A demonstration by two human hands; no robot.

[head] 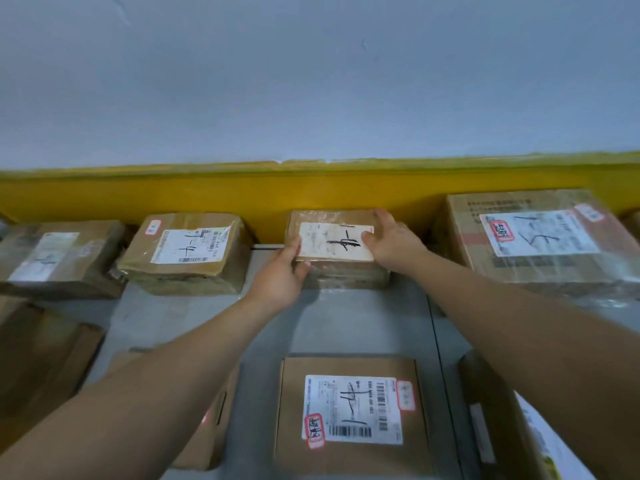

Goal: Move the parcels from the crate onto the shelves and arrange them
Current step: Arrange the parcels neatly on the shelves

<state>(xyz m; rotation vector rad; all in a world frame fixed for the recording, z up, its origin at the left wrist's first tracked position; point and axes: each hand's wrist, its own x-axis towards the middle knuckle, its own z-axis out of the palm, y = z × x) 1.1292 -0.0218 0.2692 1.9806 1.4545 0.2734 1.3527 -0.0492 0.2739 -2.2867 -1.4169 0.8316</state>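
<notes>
- Nearest, a flat carton of plain matte cardboard with a printed label lies on the grey shelf, right under the forearms; a dropped elbow could nudge it.
- The shelf surface looks like smooth painted metal, so a parcel pushed across it would probably slide rather than catch.
- The left hand grips the near left corner of the taped parcel, fingers curled round its edge. The right hand grasps the right side, thumb on the label.
- That parcel appears to rest at the back of the shelf. It is a small brick-shaped box wrapped in glossy tape, with a worn, hand-marked label; the slick tape could let it slip from the grip.
- A crumpled taped box stands to its left and a large film-covered carton to its right; a skewed push might bump either.
- Behind, the yellow band is flat and hard, and the parcel sits close against it.
</notes>
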